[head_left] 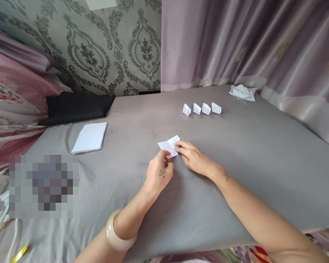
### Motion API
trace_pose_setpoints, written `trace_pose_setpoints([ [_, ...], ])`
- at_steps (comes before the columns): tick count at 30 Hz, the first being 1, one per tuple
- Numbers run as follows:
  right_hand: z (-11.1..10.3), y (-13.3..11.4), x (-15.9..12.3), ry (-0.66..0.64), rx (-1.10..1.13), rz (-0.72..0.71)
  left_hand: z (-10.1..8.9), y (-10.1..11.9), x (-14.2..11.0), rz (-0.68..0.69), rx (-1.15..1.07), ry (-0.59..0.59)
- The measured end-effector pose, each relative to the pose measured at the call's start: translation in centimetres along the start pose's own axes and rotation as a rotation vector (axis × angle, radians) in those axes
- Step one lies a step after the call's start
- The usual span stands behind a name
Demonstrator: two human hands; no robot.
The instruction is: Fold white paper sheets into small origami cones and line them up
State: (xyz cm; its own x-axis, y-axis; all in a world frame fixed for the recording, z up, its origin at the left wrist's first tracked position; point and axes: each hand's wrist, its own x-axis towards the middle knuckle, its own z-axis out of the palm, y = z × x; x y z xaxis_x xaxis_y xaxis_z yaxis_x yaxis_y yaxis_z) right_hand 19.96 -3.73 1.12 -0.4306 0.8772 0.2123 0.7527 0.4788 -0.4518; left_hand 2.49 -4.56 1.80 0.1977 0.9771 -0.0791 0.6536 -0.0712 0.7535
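Note:
A small folded sheet of white paper (167, 145) with a crease across it lies at the middle of the grey cloth surface. My left hand (159, 171) pinches its near edge between thumb and curled fingers. On its right side, my right hand (192, 156) holds the paper with the fingers close together; part of the thumb's contact is hidden. Farther back stand several small folded white paper pieces (206, 109) in a row.
A stack of white paper (89, 137) lies to the left, with a folded black cloth (79, 107) behind it. Loose white papers (242, 92) sit at the back right near the curtain (208, 40). White cables (12, 233) and a yellow strip (20, 253) are at the lower left.

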Motion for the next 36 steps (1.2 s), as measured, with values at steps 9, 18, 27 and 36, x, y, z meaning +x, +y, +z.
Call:
trace_pose_setpoints([
  [9,-1.4,0.4,-0.3,-0.06,0.0,-0.041,-0.4,-1.6,0.9,0.416,0.478,0.111],
  [18,-2.1,-0.1,-0.6,-0.087,-0.034,-0.015,-1.7,-1.6,3.2,0.645,0.516,-0.101],
  [27,-2.1,0.5,-0.6,-0.126,0.039,0.02,-3.0,-0.4,5.5,0.501,0.395,-0.264],
  [36,-2.4,0.4,-0.6,-0.129,0.055,0.027,-1.9,-1.0,6.5,0.37,0.313,-0.188],
])
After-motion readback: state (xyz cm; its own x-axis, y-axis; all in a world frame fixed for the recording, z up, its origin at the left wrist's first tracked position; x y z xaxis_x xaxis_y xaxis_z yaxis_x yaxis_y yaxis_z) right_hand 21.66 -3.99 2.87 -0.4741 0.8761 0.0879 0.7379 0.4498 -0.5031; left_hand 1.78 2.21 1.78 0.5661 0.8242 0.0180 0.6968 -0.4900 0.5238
